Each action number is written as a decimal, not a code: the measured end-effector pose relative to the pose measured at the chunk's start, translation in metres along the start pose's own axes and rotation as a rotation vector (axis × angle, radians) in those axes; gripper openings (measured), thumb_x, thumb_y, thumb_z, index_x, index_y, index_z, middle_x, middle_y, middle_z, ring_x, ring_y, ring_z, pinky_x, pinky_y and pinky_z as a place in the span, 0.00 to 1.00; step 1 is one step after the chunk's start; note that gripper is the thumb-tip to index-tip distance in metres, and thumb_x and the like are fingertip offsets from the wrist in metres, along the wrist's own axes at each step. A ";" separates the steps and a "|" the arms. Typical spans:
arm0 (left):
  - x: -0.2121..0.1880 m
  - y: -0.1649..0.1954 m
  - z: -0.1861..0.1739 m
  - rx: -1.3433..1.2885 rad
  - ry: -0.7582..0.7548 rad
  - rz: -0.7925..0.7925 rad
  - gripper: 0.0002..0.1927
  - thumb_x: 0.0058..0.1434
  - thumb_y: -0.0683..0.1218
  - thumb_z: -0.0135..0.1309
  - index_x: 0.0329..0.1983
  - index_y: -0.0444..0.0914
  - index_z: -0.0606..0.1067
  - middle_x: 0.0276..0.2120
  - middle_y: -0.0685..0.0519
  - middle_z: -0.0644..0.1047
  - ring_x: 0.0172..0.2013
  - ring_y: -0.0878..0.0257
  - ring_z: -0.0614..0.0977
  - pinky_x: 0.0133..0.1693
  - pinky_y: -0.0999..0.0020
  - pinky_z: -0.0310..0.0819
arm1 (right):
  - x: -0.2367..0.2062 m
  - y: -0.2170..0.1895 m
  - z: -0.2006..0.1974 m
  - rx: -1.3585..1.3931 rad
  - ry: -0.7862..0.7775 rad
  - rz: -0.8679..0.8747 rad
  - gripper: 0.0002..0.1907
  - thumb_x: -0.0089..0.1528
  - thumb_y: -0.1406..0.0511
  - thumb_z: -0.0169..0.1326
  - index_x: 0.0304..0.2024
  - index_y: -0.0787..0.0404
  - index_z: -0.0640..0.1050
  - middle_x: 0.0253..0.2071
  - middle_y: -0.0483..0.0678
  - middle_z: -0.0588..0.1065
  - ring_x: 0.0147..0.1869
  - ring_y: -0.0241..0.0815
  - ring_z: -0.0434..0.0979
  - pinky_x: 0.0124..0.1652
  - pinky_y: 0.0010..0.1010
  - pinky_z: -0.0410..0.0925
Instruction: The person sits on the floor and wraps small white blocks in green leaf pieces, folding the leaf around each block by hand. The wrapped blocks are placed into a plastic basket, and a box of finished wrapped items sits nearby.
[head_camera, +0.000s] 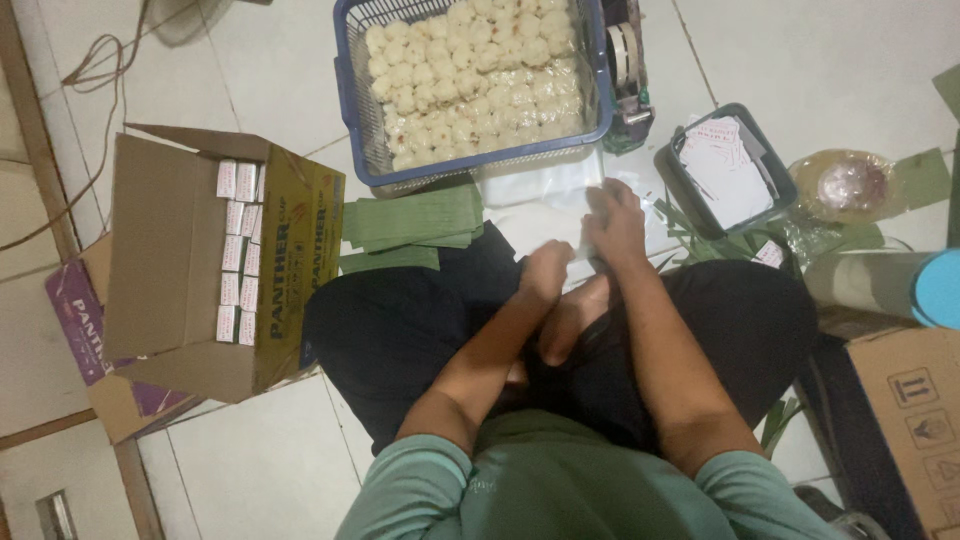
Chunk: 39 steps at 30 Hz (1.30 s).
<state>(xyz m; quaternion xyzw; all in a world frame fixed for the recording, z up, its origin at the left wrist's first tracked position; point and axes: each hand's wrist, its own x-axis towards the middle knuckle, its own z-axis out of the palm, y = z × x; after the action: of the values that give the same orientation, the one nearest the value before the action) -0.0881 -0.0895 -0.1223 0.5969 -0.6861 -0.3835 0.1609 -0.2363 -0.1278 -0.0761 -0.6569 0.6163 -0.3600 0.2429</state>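
Left hand (545, 268) and right hand (612, 222) both pinch a white plastic sheet (530, 215) on the floor, just below the blue basket (352, 110) of pale cakes.

top: green short sleeves (560, 490) | trousers: black (400, 330) | forearms, feet bare

I see a blue wire basket (352, 110) of pale cream cakes (470, 80), green leaf strips (412, 220), a grey tray (672, 170) (white slips inside), black trousers (400, 320) and white floor tiles (820, 60).
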 end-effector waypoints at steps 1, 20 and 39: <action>0.004 -0.001 -0.003 -0.012 0.035 -0.080 0.11 0.61 0.47 0.55 0.33 0.32 0.77 0.31 0.41 0.77 0.29 0.50 0.79 0.35 0.56 0.75 | 0.000 0.000 0.000 0.012 0.022 -0.008 0.23 0.55 0.66 0.62 0.55 0.59 0.80 0.63 0.59 0.70 0.65 0.63 0.69 0.62 0.47 0.64; 0.014 -0.019 -0.027 -0.545 0.211 0.039 0.11 0.58 0.48 0.64 0.34 0.35 0.81 0.39 0.49 0.80 0.31 0.62 0.80 0.33 0.65 0.75 | 0.001 0.015 0.006 0.060 0.088 0.062 0.20 0.58 0.68 0.60 0.54 0.56 0.81 0.60 0.57 0.72 0.63 0.59 0.72 0.61 0.43 0.67; -0.021 -0.059 -0.081 -0.880 0.458 -0.102 0.05 0.60 0.38 0.55 0.38 0.39 0.73 0.34 0.49 0.78 0.34 0.59 0.83 0.34 0.65 0.81 | -0.015 0.018 0.024 -0.378 -0.256 0.007 0.37 0.50 0.58 0.67 0.63 0.35 0.77 0.78 0.59 0.51 0.79 0.66 0.50 0.69 0.60 0.48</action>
<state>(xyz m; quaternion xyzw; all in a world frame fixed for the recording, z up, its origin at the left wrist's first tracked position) 0.0131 -0.0961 -0.1068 0.5742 -0.3762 -0.5032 0.5250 -0.2285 -0.1183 -0.1071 -0.7290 0.6392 -0.1507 0.1929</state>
